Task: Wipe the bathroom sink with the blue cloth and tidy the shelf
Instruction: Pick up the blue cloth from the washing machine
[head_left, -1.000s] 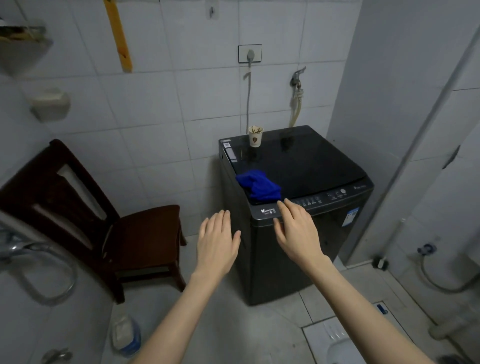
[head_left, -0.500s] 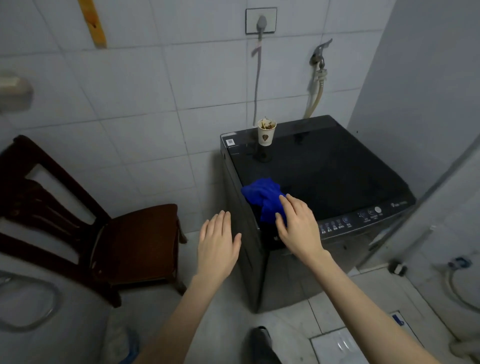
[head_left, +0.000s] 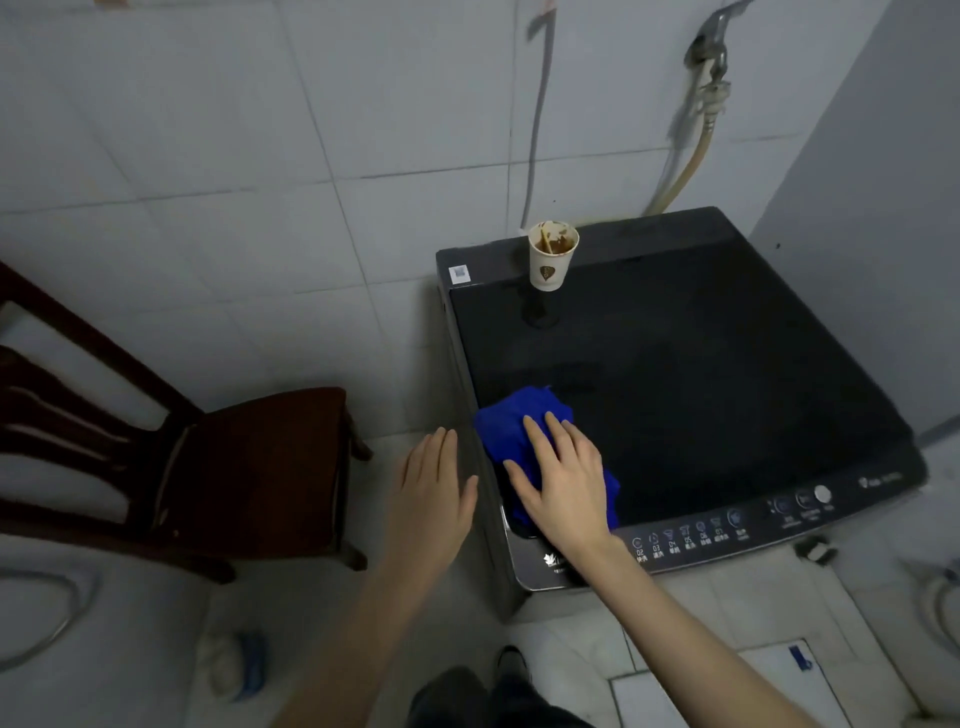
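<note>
The blue cloth lies crumpled on the front left corner of the black washing machine lid. My right hand rests flat on top of the cloth, fingers spread and pointing away from me, covering its near half. My left hand hovers open beside the machine's left edge, above the floor, holding nothing. Neither the sink nor the shelf is in view.
A used paper cup stands at the lid's back left. A dark wooden chair sits to the left. A tap with a hose hangs on the tiled wall behind. A bottle lies on the floor.
I have stepped closer and the view tilted down. My right hand moved forward from the machine's front panel onto the blue cloth. My left hand stayed open beside the machine.
</note>
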